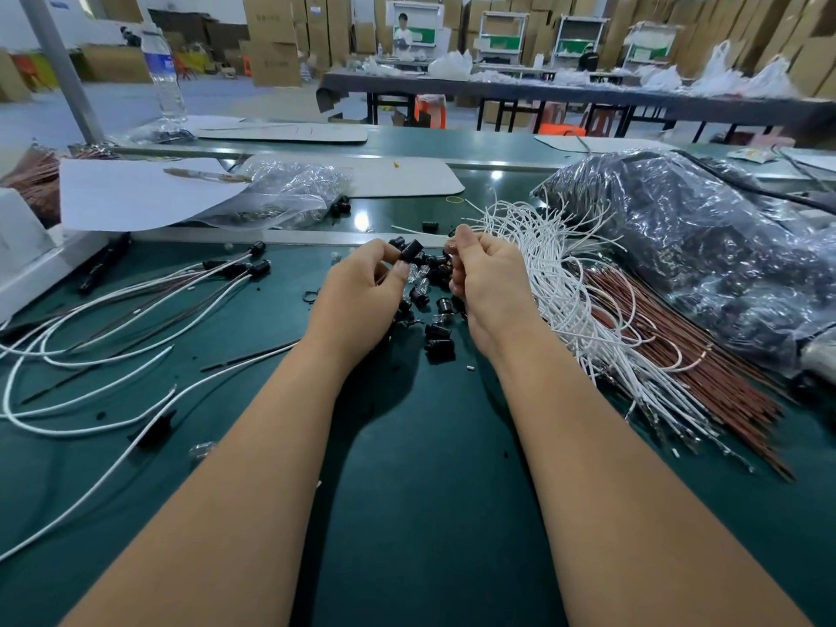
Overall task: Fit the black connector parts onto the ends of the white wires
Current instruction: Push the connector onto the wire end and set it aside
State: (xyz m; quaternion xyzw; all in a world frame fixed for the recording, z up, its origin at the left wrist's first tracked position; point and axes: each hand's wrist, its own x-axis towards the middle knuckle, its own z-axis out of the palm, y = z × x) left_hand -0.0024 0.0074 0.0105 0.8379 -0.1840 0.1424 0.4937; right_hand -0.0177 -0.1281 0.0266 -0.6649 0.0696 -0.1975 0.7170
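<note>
Nowhere legible: water bottle [163,70] label, cardboard boxes' [270,33] print.

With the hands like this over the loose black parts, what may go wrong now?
1. The left hand pinches one black connector above the pile of loose black parts; if it slips, it may get lost among them.
2. The white wire bundle beside the right hand is tangled, so pulling one wire may drag others.
</note>
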